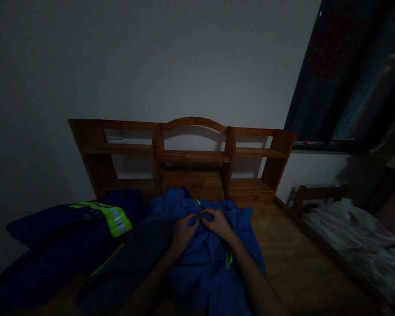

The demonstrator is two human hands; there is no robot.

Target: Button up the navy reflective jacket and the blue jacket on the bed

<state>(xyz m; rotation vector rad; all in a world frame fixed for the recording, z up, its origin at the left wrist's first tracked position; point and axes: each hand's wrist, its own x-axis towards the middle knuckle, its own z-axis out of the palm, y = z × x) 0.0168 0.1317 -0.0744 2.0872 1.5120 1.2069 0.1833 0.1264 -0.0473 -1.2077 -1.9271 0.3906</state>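
A blue work jacket (213,263) with thin yellow-green trim lies spread over the wooden desk in front of me. My left hand (184,230) pinches a fold of its cloth near the upper middle. Close beside it, my right hand (216,223) grips the same fold, the fingertips of both hands almost meeting. What exactly lies between the fingers is too dark to make out beyond cloth. To the left rests a darker blue garment (62,245) with a wide yellow-green and silver reflective band (116,219).
A wooden shelf unit (194,156) stands at the back of the desk (292,250) against a pale wall. At the right are a wooden chair back (321,193) and white plastic bags (352,224). A dark curtained window (335,79) is at the upper right.
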